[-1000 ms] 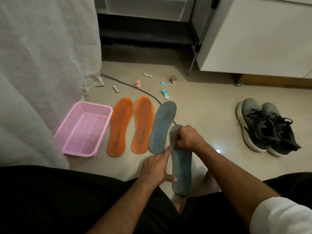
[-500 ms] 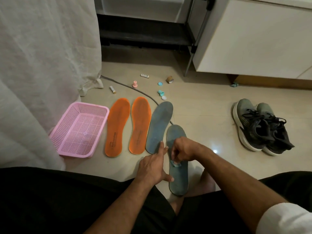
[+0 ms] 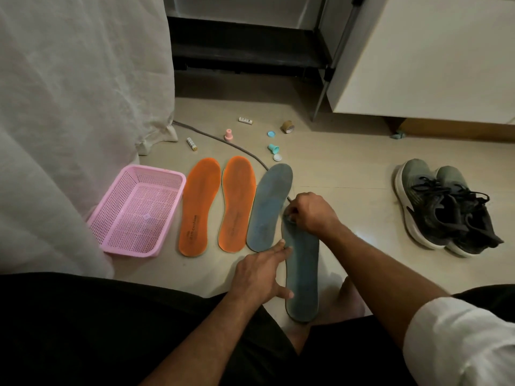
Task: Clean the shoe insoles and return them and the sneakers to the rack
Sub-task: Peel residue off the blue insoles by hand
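A pink basket sits far left of the fingers, then two orange insoles and a blue insole lie side by side on the floor. The left hand lies flat — straight fingers pressing the near blue insole at its left edge. The right hand curls over that insole's far tip (what it pinches is hidden). The sneakers stand well off to the right.

basket: perforated plastic | floor: glossy tile | sneakers: mesh cloth
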